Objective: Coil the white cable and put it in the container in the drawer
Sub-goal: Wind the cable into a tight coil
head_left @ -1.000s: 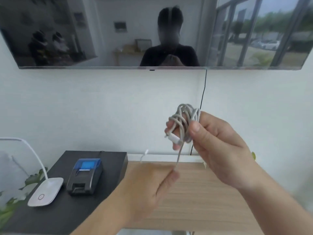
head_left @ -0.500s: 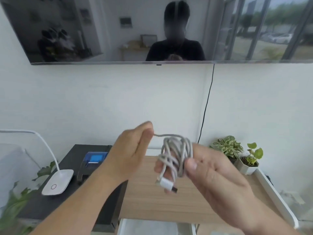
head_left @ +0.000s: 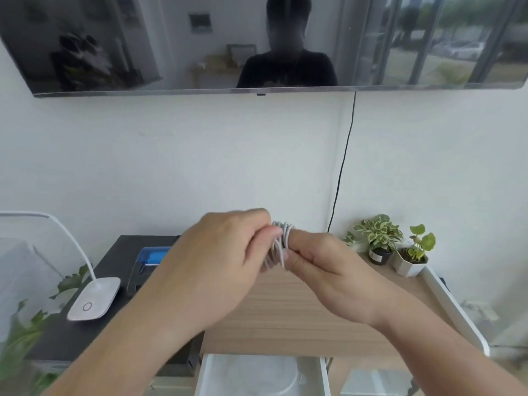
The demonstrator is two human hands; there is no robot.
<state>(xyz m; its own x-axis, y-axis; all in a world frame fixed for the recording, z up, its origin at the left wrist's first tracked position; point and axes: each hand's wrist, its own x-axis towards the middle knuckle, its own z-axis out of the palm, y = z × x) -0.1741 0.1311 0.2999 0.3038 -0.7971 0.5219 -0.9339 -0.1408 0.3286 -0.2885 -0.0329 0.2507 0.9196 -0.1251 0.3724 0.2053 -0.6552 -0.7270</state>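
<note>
The white cable [head_left: 279, 244] is bundled into tight loops around the fingers of my right hand [head_left: 331, 274], held in the air above the wooden desk top [head_left: 285, 315]. The loops sit stacked side by side, so I judge the fingers serve as a spool to keep the coil even. My thumb presses against the strands, probably to stop them from springing loose.

My left hand [head_left: 223, 261] is closed in against the coil from the left, fingertips pinched on the strands at the top of the bundle. I judge it is tucking in the last of the cable; the free end itself is hidden.

Below my hands, at the bottom edge of the view, the white drawer [head_left: 203, 375] stands open, with a pale container [head_left: 263, 375] inside, blurred and only partly seen. Holding the coil directly above it should make the drop short.

Further out: a white desk lamp [head_left: 94, 298] on a dark cabinet [head_left: 120, 252] to the left, two potted plants [head_left: 394, 244] to the right, a wall screen [head_left: 257, 41] above.
</note>
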